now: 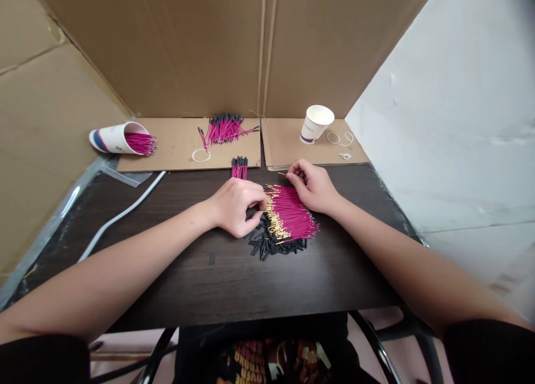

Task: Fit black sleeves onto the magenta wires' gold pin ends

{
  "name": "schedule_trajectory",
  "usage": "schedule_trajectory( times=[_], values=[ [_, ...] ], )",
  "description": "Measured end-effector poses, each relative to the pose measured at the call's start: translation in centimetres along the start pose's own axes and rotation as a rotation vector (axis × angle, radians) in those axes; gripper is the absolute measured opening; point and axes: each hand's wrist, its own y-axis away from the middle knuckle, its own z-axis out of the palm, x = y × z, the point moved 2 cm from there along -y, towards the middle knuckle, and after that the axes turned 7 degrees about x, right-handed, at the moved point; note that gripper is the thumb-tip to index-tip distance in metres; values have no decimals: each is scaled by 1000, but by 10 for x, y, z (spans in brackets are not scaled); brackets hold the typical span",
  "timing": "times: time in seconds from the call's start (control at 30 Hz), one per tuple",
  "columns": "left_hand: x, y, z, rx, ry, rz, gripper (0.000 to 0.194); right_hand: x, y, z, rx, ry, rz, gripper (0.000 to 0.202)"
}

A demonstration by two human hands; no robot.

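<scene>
A pile of magenta wires (292,212) with gold tips on its left side lies on the dark table (267,289). Short black sleeves (273,247) are heaped along its left and front edges. My left hand (240,205) is closed at the pile's gold-tipped side; whatever is between its fingers is too small to make out. Over the pile's back right edge, my right hand (311,184) pinches a wire whose gold tip sticks out to the left. Behind my left hand lies a small bundle of magenta wires with black ends (239,168).
On the cardboard at the back are more black-ended wires (225,129), a white ring (201,155), an upright paper cup (316,124) and white bands (346,139). A tipped cup (119,138) holds magenta wires. A white cable (121,217) crosses the left side. Cardboard walls stand behind.
</scene>
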Motion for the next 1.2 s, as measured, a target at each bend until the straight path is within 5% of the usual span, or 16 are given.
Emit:
schedule_trajectory(
  times=[0.8, 1.03, 1.2],
  values=[
    [-1, -1, -2, -57, 4, 20, 5, -1, 1, 1, -11, -17, -20, 7],
    [-2, -1, -3, -1, 71, 20, 4, 0, 0, 0, -14, -19, -25, 7],
    [-2, -1, 1, 161, 87, -52, 2, 0, 1, 1, -14, -20, -22, 8]
  ],
)
